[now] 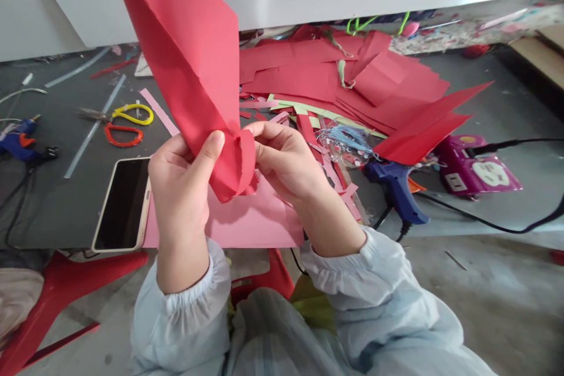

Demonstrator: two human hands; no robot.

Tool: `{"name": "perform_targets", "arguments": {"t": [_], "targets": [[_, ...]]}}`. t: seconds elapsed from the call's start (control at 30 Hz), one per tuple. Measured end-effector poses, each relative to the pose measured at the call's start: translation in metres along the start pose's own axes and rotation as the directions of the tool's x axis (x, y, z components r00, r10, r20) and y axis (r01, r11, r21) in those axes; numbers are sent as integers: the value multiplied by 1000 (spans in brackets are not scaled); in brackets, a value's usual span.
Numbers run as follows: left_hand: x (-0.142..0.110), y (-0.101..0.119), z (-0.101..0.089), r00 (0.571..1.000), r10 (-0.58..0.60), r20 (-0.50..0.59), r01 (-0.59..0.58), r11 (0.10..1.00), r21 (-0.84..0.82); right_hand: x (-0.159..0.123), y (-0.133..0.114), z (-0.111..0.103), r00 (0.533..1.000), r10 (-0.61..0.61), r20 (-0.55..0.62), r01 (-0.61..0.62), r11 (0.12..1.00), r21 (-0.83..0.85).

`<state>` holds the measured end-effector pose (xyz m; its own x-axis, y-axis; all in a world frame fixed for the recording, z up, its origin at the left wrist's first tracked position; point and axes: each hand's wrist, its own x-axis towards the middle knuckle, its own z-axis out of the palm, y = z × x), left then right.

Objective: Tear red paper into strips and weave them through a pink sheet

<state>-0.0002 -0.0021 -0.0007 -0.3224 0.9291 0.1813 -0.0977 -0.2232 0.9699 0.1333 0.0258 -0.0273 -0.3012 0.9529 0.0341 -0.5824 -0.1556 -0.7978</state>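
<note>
Red paper piece point(194, 53) is up off the table point(57, 200), held in both hands over the pink sheet point(259, 220). Long axis runs on a slant: wide, flared end up & away to the person's left, its sharp tip reaching the top edge of view; narrow end down, nearer the person & a bit to the right, w/ a band of red paper curled round it – can't tell if that's a separate strip. A fold line runs roughly along the length. L hand point(183, 188) is closed on the lower part, thumb flat on the near face, fingers mostly hidden behind. R hand point(288, 161) has thumb & forefinger pinched tight at the curled band's right edge, other fingers tucked in. Phone point(126, 202) lies face up just left of the L wrist; scissors point(127, 123) beyond it, blades pointing left. Pile of red paper point(304, 79) sits past the hands, beads & blue tassels point(348, 141) nearer, then blue glue gun point(396, 185) & purple box point(476, 167) off right.
</note>
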Motion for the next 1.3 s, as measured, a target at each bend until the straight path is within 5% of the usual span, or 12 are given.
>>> {"name": "perform_targets", "arguments": {"t": [0.33,0.63,1.3], "targets": [[1,0,1,1000,2,-26,-2,1000,-13,-1,2,3,996,-83,23,83,996,12],[3,0,-2,999,4,-47,-3,1000,19,0,-2,0,1000,19,6,-19,999,-51],[5,0,-5,997,32,-75,-37,997,-64,-1,4,-5,996,-46,70,50,998,-46]]}}
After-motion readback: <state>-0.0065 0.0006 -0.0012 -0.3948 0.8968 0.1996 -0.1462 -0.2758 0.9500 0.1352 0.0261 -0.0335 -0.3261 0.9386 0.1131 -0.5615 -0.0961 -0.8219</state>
